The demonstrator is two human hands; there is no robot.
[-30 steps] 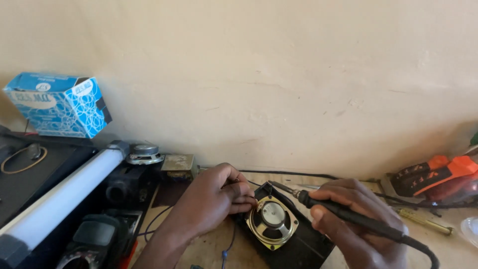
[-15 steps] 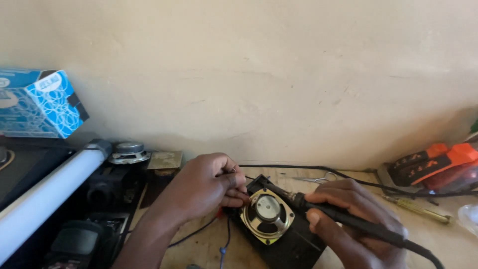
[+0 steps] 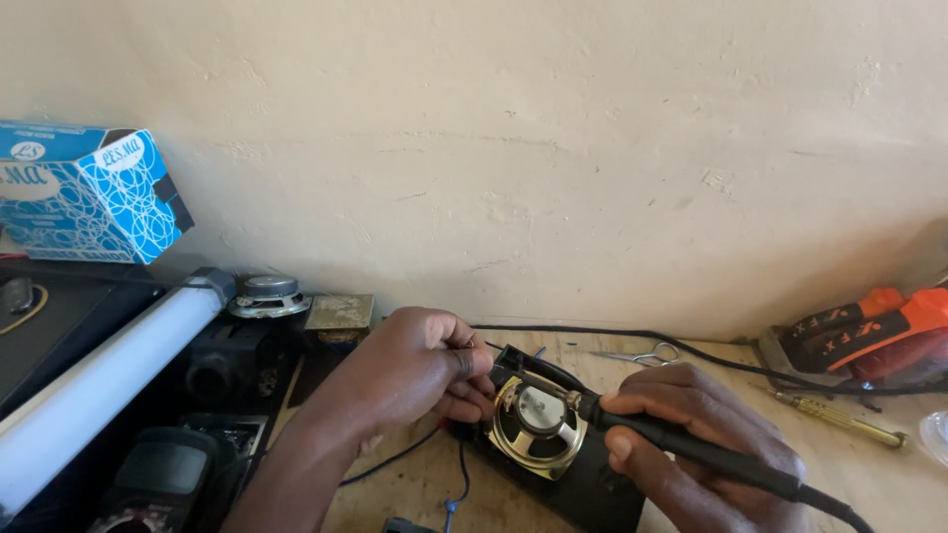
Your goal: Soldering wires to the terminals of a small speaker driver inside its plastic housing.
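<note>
The right hand point(image 3: 696, 444) grips a soldering iron point(image 3: 681, 444) over the speaker point(image 3: 538, 426), while the left hand point(image 3: 420, 367) pinches something too small to tell at its far left edge.

Blue cardboard box point(image 3: 84, 192) at 10 o'clock, far left against the wall: rectangular, bright blue with white scribbled ring pattern, white oval label patches on the front and top, black end flap on its right side. It sits on dark equipment, tilted slightly. Multimeter point(image 3: 163, 479) at 8 o'clock, bottom left: dark casing, grey-black rectangular screen, blank as far as visible. Orange-and-black pouch point(image 3: 869, 331) at 3 o'clock on the desk, with a black label strip carrying pale lettering.
</note>
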